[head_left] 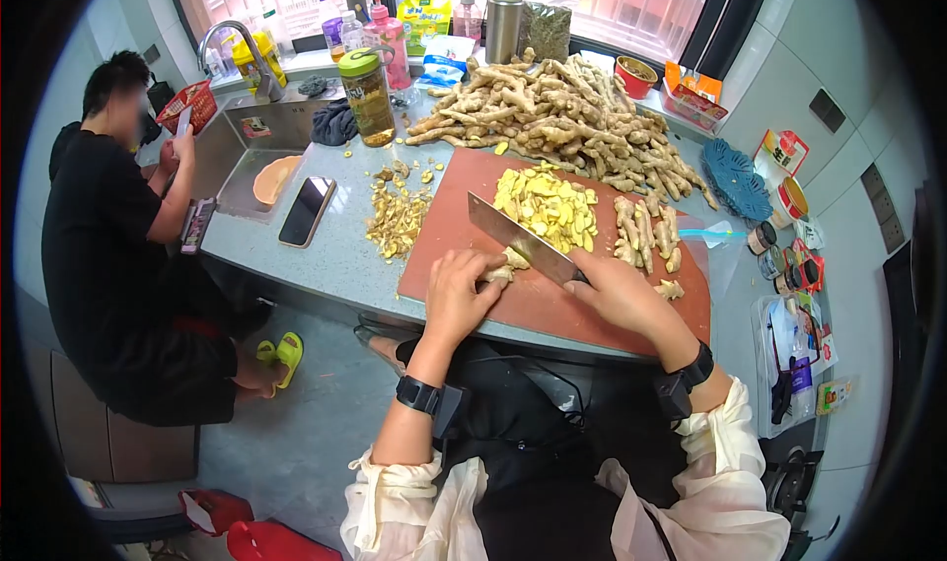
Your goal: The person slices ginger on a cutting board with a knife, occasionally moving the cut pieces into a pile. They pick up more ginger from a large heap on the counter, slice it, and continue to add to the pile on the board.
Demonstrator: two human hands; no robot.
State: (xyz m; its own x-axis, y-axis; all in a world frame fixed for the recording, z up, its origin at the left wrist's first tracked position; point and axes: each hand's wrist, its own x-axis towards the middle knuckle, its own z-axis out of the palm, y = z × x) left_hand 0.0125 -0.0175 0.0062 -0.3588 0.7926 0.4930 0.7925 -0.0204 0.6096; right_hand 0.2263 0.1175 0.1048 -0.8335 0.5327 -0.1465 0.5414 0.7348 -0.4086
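Observation:
My right hand (617, 290) is wrapped round the handle of a cleaver (523, 236), whose blade slants up to the left across the red cutting board (444, 226). My left hand (461, 290) has its fingers curled on a piece of ginger (503, 270) beside the blade. Behind the blade lies a heap of sliced ginger (547, 206). Whole ginger pieces (643, 234) rest on the board's right part, and a small piece (670, 289) is near my right hand. A pile of ginger trimmings (395, 216) sits left of the board.
A large heap of ginger (572, 112) lies behind the board. A phone (308, 211), a green-lidded bottle (368, 103) and a sink (247, 157) are to the left. Jars (769, 255) and a blue dish (735, 178) stand right. Another person (109, 245) sits at far left, holding a phone.

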